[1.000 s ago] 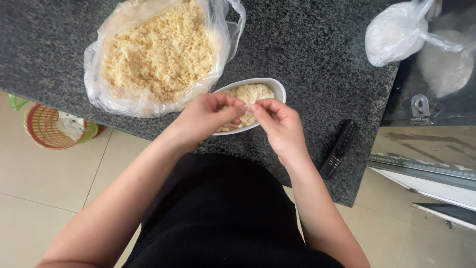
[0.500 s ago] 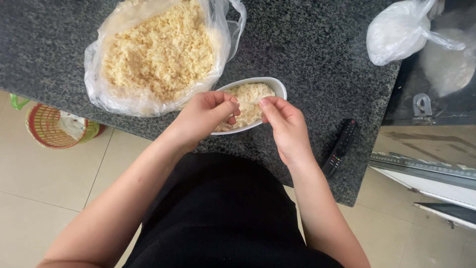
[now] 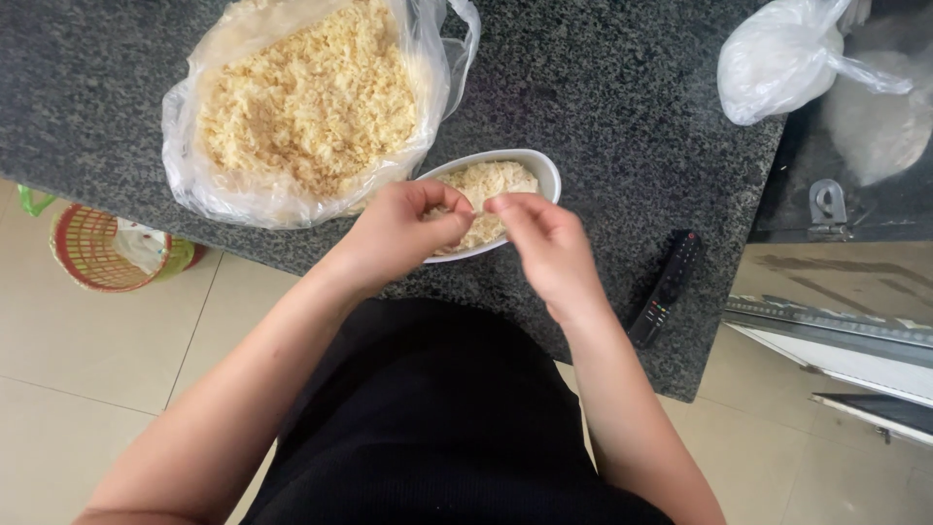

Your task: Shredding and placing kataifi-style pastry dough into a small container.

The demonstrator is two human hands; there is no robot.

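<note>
Surface (image 3: 622,87): We see a big dark stone top with little grey and white specks. It looks hard and smooth. It carries the food things, and its edge sits right in front of the person's body.

Floor (image 3: 87,369): We see pale square tiles down below, on both sides of the person.

Big bag (image 3: 301,107): A clear, thin, crinkly plastic bag lies open at the top left. It is full of small yellow crumbly bits. We think the mouth is spread wide so the bits are easy to reach.

White bag (image 3: 787,58): A soft bag, knotted shut, sits far off at the top right. We cannot see what is inside.

Basket (image 3: 97,248): A round red and yellow woven basket stands on the floor at the left.

Bowl (image 3: 539,170): A white, smooth, long round dish sits just beside the big bag, close to the surface edge. It holds more yellow bits. We think it is kept near so bits fall into it.

Left hand (image 3: 403,228): It hangs over the near side of the bowl. The fingers curl in tight, with the thumb and finger pinching a tiny pale bit.

Right hand (image 3: 544,238): It is also over the bowl. Its fingertips are squeezed narrow and meet the left hand's, on the same tiny bit.

Remote (image 3: 666,287): A thin black remote with small buttons lies near the right arm, by the surface edge.
</note>
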